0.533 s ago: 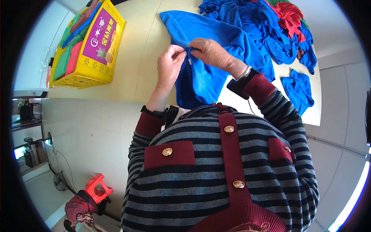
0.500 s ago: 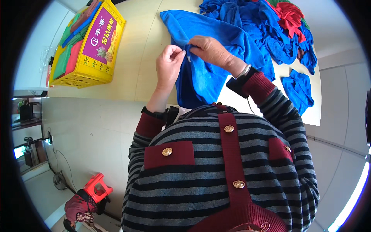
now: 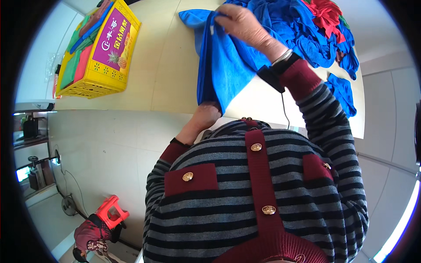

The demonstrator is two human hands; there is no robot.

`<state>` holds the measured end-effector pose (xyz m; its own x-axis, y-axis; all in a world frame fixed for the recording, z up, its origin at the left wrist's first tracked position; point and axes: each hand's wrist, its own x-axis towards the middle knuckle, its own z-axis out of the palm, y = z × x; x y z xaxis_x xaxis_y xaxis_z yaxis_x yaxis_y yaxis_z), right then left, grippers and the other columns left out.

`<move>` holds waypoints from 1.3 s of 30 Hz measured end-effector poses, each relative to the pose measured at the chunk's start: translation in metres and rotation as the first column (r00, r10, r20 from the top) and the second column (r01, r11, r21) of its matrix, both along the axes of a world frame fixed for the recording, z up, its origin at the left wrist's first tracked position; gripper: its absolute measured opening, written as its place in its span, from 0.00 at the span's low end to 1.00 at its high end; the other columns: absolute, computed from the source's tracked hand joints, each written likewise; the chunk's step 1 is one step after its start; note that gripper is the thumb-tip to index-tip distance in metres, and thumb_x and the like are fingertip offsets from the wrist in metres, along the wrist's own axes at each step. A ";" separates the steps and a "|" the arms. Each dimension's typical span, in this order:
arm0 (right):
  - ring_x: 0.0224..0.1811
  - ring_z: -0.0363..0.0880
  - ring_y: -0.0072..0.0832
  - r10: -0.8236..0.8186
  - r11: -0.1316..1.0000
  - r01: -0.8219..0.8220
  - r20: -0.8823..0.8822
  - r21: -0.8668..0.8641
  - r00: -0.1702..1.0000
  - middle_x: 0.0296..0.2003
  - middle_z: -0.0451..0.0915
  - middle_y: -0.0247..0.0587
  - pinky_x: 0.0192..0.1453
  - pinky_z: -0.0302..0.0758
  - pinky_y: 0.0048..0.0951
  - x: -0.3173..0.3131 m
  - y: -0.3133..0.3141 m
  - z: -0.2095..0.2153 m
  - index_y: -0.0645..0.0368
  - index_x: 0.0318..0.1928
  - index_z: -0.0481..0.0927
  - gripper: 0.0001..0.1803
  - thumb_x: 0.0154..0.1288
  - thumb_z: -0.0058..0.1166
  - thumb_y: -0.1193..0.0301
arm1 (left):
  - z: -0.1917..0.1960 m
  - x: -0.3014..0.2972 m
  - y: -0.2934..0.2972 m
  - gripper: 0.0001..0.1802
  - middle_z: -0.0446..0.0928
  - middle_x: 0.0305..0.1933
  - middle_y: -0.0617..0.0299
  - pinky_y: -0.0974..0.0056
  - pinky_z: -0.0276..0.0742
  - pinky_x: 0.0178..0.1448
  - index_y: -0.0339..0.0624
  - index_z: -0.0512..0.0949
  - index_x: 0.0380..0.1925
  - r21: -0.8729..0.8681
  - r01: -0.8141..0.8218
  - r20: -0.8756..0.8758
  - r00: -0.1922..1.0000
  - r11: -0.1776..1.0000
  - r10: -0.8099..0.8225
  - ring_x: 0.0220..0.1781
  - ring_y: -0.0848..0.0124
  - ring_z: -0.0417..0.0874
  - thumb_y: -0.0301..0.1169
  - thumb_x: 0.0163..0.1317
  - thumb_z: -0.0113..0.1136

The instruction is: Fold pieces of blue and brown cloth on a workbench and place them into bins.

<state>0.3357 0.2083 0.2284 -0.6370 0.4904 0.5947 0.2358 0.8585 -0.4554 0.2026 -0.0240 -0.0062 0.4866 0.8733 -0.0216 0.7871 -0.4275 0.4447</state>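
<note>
A blue cloth [image 3: 230, 68] with a soft sheen hangs and lies in a fold between my hands, over the pale table. My right hand [image 3: 242, 25] pinches its upper edge beside a small white tag. At the table's near edge, my left hand [image 3: 208, 115] is closed at the cloth's lower end, with the fingertips partly hidden by the fabric. Past my right hand lies a heap of blue cloths [image 3: 289, 30], topped at the right by a red cloth [image 3: 328, 19].
A yellow plastic crate [image 3: 103, 81] of folded coloured cloths stands on the table [image 3: 164, 74] at left. A smaller blue cloth [image 3: 342, 94] lies near the right edge. Below left, a person [image 3: 90, 236] is beside a red stool [image 3: 113, 212]. A dark cable [image 3: 286, 109] hangs by my right wrist.
My left hand has dropped from the tag down to the cloth's lower end. My right hand has moved up and away, and the cloth is now drawn out lengthwise between them.
</note>
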 end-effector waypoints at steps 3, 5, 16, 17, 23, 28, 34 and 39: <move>0.27 0.77 0.22 -0.016 1.000 0.015 -0.111 -0.004 0.994 0.29 0.79 0.34 0.30 0.74 0.24 0.021 0.016 0.027 0.64 0.37 0.79 0.05 0.67 0.53 0.74 | 0.049 -0.003 -0.012 0.11 0.80 0.38 0.50 0.50 0.71 0.56 0.38 0.79 0.30 0.101 -0.053 0.056 0.997 0.993 0.048 0.45 0.53 0.80 0.36 0.60 0.56; 0.25 0.74 0.21 -0.139 0.830 0.022 -0.169 -0.558 0.976 0.26 0.76 0.33 0.29 0.70 0.24 0.036 0.008 0.069 0.64 0.36 0.78 0.08 0.70 0.52 0.71 | 0.092 -0.013 -0.017 0.11 0.79 0.39 0.50 0.50 0.70 0.57 0.38 0.79 0.31 0.162 -0.081 0.078 0.995 0.983 0.069 0.46 0.52 0.79 0.36 0.59 0.57; 0.25 0.73 0.19 -0.232 0.922 0.064 -0.413 -0.383 0.881 0.25 0.75 0.29 0.31 0.73 0.22 0.161 0.013 0.243 0.61 0.40 0.80 0.10 0.72 0.51 0.67 | 0.354 -0.064 -0.010 0.17 0.75 0.39 0.52 0.54 0.69 0.55 0.38 0.74 0.36 0.733 -0.217 0.041 0.960 0.644 0.277 0.46 0.50 0.76 0.24 0.48 0.70; 0.25 0.73 0.19 -0.214 0.938 0.062 -0.429 -0.341 0.877 0.25 0.75 0.29 0.32 0.73 0.23 0.173 0.010 0.254 0.61 0.39 0.80 0.10 0.72 0.51 0.67 | 0.372 -0.063 -0.012 0.17 0.75 0.39 0.52 0.54 0.69 0.55 0.38 0.74 0.36 0.749 -0.204 0.032 0.961 0.631 0.273 0.46 0.50 0.76 0.24 0.48 0.70; 0.24 0.72 0.19 -0.171 0.974 0.068 -0.507 -0.215 0.845 0.25 0.74 0.28 0.33 0.73 0.24 0.219 -0.007 0.302 0.60 0.37 0.79 0.11 0.71 0.51 0.66 | 0.450 -0.068 -0.022 0.19 0.76 0.47 0.52 0.55 0.70 0.59 0.39 0.76 0.43 0.751 -0.229 0.043 0.953 0.619 0.300 0.53 0.54 0.75 0.25 0.51 0.72; 0.23 0.72 0.20 -0.205 0.977 0.150 -0.476 -0.152 0.855 0.24 0.74 0.30 0.32 0.73 0.24 0.256 -0.005 0.339 0.61 0.35 0.79 0.11 0.70 0.51 0.66 | 0.506 -0.082 0.024 0.16 0.75 0.55 0.56 0.62 0.69 0.64 0.36 0.77 0.47 0.845 -0.121 -0.025 0.965 0.521 0.263 0.59 0.63 0.74 0.27 0.59 0.68; 0.24 0.74 0.22 -0.164 0.984 0.104 -0.512 -0.143 0.843 0.23 0.75 0.33 0.31 0.74 0.26 0.228 0.012 0.337 0.62 0.33 0.81 0.12 0.69 0.52 0.67 | 0.565 -0.139 0.045 0.14 0.78 0.51 0.57 0.65 0.70 0.63 0.36 0.77 0.49 0.864 -0.238 0.032 0.906 0.444 0.422 0.55 0.68 0.78 0.31 0.67 0.63; 0.26 0.77 0.26 -0.266 0.962 0.271 -0.386 -0.044 0.883 0.27 0.80 0.38 0.33 0.75 0.29 0.217 0.013 0.313 0.66 0.34 0.83 0.14 0.68 0.53 0.66 | 0.564 -0.167 0.075 0.13 0.78 0.47 0.60 0.67 0.71 0.59 0.37 0.75 0.48 0.894 -0.206 -0.015 0.874 0.398 0.486 0.51 0.73 0.77 0.34 0.71 0.58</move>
